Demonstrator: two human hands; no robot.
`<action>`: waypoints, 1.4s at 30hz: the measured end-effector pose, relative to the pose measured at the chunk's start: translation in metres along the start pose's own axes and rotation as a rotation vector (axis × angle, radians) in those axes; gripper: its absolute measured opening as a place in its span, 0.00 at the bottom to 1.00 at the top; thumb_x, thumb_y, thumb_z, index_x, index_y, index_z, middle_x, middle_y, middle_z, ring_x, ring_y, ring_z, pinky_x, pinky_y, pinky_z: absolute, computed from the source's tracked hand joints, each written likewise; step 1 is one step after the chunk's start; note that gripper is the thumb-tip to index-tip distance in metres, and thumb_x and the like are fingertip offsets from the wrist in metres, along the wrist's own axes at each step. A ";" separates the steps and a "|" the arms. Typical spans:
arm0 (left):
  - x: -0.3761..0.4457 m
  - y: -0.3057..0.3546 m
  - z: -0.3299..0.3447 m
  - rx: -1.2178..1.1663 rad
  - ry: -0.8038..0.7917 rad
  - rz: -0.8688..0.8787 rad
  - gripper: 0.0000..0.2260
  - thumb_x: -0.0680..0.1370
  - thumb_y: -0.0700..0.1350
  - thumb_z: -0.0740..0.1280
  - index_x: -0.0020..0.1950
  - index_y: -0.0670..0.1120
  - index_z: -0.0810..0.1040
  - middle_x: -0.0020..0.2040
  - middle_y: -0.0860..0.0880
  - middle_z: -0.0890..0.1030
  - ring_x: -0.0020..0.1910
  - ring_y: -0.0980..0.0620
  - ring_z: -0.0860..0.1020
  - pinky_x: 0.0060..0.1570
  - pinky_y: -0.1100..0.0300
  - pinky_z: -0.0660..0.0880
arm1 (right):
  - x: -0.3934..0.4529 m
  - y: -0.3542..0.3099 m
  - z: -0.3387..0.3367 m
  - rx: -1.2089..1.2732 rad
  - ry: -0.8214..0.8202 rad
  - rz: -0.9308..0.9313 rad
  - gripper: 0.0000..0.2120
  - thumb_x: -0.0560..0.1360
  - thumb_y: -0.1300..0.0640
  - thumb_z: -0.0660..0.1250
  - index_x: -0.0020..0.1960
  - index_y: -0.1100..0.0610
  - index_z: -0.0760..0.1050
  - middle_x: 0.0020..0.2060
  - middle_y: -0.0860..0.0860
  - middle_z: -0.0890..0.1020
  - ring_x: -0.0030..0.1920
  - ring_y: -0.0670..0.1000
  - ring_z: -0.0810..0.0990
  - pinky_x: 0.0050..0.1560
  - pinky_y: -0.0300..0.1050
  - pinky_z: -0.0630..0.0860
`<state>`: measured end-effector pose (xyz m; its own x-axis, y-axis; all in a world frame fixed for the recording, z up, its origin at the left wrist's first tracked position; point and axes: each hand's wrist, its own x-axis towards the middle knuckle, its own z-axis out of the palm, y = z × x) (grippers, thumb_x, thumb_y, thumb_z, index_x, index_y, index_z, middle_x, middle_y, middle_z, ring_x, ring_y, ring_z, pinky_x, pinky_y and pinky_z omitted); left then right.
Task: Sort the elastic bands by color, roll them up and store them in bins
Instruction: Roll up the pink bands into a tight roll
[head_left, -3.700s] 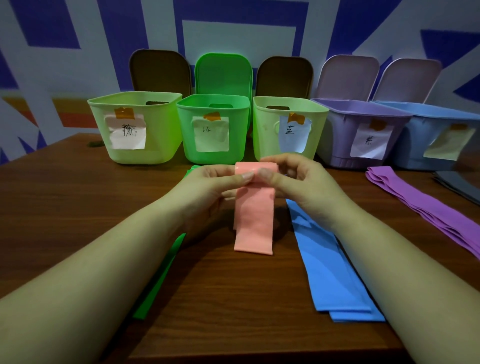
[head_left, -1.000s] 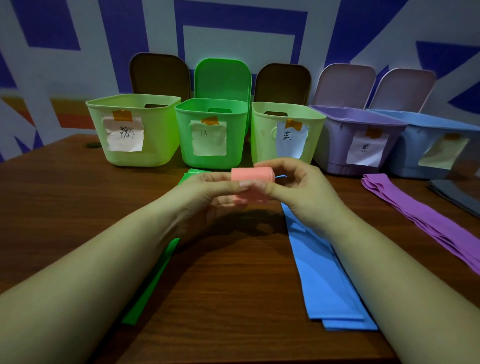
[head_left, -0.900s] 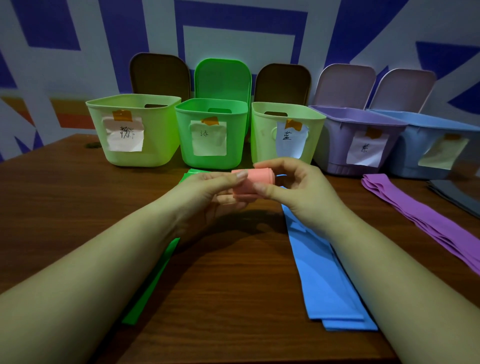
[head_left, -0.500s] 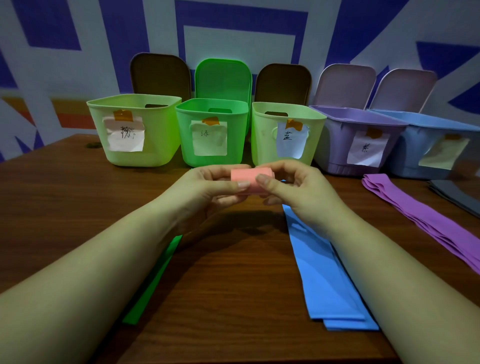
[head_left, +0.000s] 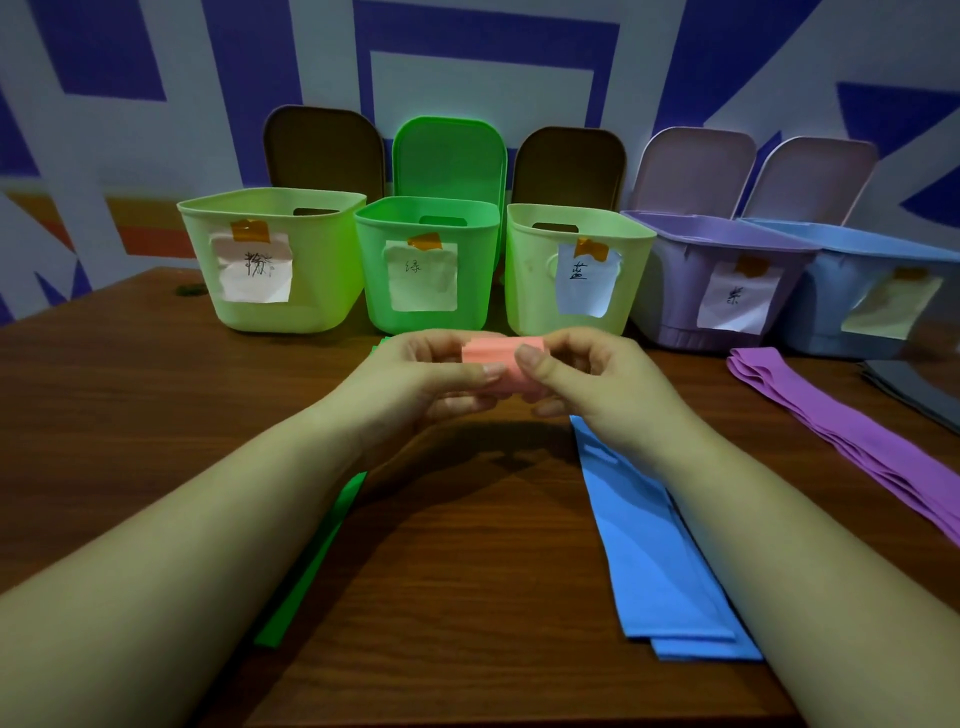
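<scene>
A pink elastic band (head_left: 496, 356), rolled into a tight cylinder, is held above the wooden table (head_left: 467, 545). My left hand (head_left: 415, 379) pinches its left end and my right hand (head_left: 597, 384) pinches its right end, thumbs on top. Blue bands (head_left: 654, 545) lie flat under my right forearm. A green band (head_left: 311, 561) pokes out from under my left forearm. Purple bands (head_left: 841, 436) lie at the right. Behind the hands stand labelled bins: a light green one (head_left: 270, 254), a bright green one (head_left: 426, 260), another light green one (head_left: 576, 265), a purple one (head_left: 722, 275) and a blue one (head_left: 872, 291).
Every bin has its lid tipped up against the patterned wall. Dark grey bands (head_left: 914, 384) lie at the far right edge, in front of the blue bin. The table's front edge runs close below my forearms.
The pink band hung half unrolled 3.7 s ago; now it is fully rolled up. Over the last second both hands kept gripping the roll and shifted their fingers slightly on it.
</scene>
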<state>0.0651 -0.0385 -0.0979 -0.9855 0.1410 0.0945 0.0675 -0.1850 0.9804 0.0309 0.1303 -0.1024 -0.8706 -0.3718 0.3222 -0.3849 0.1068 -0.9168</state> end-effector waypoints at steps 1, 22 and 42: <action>0.000 0.000 0.000 -0.016 0.003 0.005 0.18 0.65 0.41 0.68 0.54 0.41 0.79 0.50 0.41 0.82 0.44 0.50 0.81 0.44 0.63 0.79 | 0.000 0.000 0.000 -0.018 0.008 -0.018 0.06 0.72 0.55 0.69 0.47 0.56 0.77 0.40 0.52 0.80 0.39 0.47 0.81 0.41 0.40 0.81; -0.001 -0.004 0.010 0.088 -0.039 -0.151 0.23 0.77 0.60 0.54 0.48 0.41 0.73 0.31 0.45 0.75 0.25 0.52 0.74 0.27 0.63 0.76 | -0.001 0.003 0.001 -0.142 0.025 -0.182 0.08 0.72 0.59 0.71 0.47 0.49 0.77 0.46 0.49 0.82 0.49 0.47 0.81 0.52 0.43 0.78; -0.003 -0.012 0.011 0.553 0.048 0.299 0.06 0.81 0.47 0.56 0.47 0.47 0.68 0.31 0.48 0.70 0.28 0.56 0.67 0.31 0.62 0.66 | -0.005 -0.002 0.010 -0.014 -0.006 -0.064 0.12 0.75 0.55 0.64 0.48 0.65 0.76 0.23 0.46 0.71 0.23 0.40 0.68 0.25 0.31 0.64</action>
<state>0.0689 -0.0264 -0.1081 -0.9167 0.1149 0.3827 0.3988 0.3223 0.8585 0.0389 0.1223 -0.1043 -0.8420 -0.3842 0.3787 -0.4440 0.0950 -0.8910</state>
